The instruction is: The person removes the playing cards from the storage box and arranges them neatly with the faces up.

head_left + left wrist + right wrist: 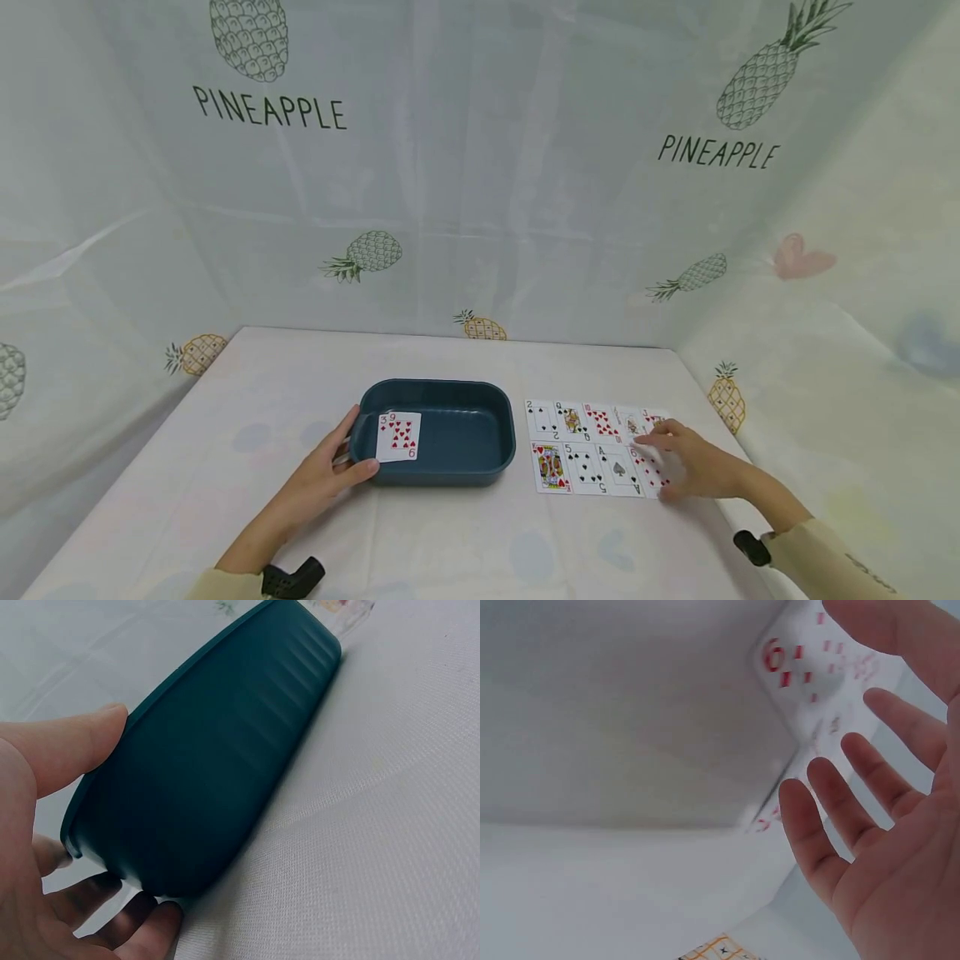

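A dark teal rectangular tray (461, 479) sits on the table, with its ribbed outer side (225, 742) large in the left wrist view. My left hand (318, 483) grips its left end, thumb at the near rim and fingers round the end wall. Inside lie overlapping playing cards (399, 437), a nine of hearts uppermost. To the right, more playing cards (550, 468) lie face up in two rows. Over their right end is my right hand (701, 462), fingers spread and nothing gripped. Close by its thumb is a red six (799, 664); the hand partly covers the rightmost cards.
The table (442, 542) has a pale patterned cloth. Behind it hangs a white curtain (480, 167) printed with pineapples, and similar sheets close in both sides. The cards' right end is near the table's right edge.
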Demonstrator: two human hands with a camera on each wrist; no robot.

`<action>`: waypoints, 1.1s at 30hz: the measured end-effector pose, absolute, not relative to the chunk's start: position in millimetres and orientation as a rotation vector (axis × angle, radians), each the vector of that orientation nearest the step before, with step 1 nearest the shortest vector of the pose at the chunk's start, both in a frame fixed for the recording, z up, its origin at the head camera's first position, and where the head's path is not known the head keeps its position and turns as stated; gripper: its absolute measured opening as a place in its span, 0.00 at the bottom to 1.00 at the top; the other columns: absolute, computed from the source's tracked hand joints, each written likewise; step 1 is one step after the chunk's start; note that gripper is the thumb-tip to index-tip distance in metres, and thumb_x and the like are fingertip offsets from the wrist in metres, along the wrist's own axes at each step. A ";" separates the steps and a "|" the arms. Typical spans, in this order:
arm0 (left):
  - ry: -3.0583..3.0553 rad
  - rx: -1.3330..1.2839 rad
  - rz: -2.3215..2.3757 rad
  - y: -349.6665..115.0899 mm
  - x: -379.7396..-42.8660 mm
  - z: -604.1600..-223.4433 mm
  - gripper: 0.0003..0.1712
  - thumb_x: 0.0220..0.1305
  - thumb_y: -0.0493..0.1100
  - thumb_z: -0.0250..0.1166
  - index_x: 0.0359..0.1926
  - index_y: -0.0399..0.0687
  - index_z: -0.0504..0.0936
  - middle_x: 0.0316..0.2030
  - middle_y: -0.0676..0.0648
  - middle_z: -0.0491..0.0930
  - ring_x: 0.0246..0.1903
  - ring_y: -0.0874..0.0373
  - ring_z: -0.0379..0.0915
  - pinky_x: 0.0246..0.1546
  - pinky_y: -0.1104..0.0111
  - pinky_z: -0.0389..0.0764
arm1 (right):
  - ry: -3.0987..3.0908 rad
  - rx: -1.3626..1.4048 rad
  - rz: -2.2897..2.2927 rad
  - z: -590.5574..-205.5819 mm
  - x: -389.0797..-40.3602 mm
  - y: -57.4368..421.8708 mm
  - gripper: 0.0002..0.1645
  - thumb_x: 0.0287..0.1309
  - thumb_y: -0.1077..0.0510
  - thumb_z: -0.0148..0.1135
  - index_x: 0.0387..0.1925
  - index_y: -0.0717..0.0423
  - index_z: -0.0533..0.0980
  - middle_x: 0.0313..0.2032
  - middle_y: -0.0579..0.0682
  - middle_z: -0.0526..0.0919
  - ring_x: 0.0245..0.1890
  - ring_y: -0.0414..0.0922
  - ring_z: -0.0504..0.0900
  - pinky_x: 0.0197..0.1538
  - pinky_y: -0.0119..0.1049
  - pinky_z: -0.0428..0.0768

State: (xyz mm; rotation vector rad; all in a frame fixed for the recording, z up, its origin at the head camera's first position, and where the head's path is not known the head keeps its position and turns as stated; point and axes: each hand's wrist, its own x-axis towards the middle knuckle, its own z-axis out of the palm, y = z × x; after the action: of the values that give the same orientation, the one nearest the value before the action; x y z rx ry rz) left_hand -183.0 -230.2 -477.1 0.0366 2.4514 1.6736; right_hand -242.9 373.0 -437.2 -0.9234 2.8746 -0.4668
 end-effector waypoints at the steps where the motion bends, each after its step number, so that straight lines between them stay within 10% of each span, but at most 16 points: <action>1: 2.451 0.036 1.673 -229.9 -183.2 -477.0 0.59 0.71 0.57 0.71 0.87 0.64 0.41 0.83 0.32 0.48 0.76 0.33 0.62 0.70 0.49 0.75 | 2.878 -0.914 -0.481 -435.5 -243.9 371.6 0.44 0.48 0.53 0.85 0.67 0.56 0.78 0.59 0.53 0.73 0.55 0.53 0.75 0.49 0.39 0.82; 33: 2.460 0.034 1.656 -230.7 -183.5 -476.2 0.58 0.72 0.58 0.71 0.87 0.65 0.40 0.83 0.32 0.47 0.76 0.32 0.62 0.68 0.50 0.77 | 2.783 -1.159 -0.929 -396.2 -290.3 121.9 0.44 0.63 0.50 0.78 0.76 0.52 0.71 0.63 0.55 0.75 0.58 0.52 0.77 0.50 0.42 0.83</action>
State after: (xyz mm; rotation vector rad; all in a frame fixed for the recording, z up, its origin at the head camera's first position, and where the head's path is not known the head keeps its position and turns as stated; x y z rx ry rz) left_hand -183.5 -230.7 -476.2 0.0340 2.4600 1.6564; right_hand -290.3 121.9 -396.2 -1.1587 2.7830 -0.9287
